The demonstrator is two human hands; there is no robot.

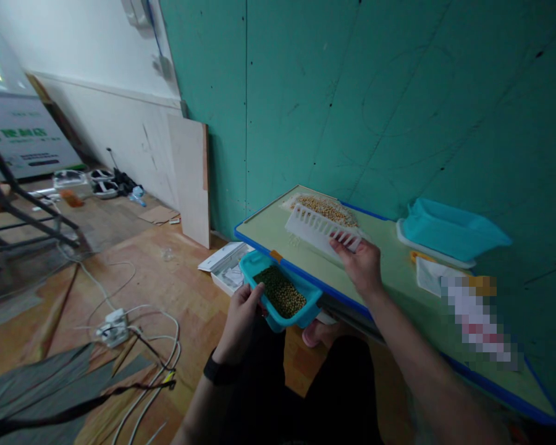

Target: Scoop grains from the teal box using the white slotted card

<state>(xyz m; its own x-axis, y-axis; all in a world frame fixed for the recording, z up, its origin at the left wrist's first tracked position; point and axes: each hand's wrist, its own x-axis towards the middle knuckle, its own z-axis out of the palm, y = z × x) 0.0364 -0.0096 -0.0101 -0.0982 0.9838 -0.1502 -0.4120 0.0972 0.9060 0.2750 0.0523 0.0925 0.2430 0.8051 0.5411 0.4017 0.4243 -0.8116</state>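
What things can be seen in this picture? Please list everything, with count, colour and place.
table: one, green top, blue edge, against the teal wall
soybeans: one pile, yellow, far table corner
slotted tray: one, white, on the table beside the soybeans
basin: one, teal, table's right side
small tub: one, teal, at the table's near edge
green beans: many, inside the small tub
power strip: one, white, on the floor
left hand: grips the small tub
right hand: grips the slotted tray

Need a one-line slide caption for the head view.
Left hand holds a teal tub of green beans at the table edge; right hand grips a white slotted tray.
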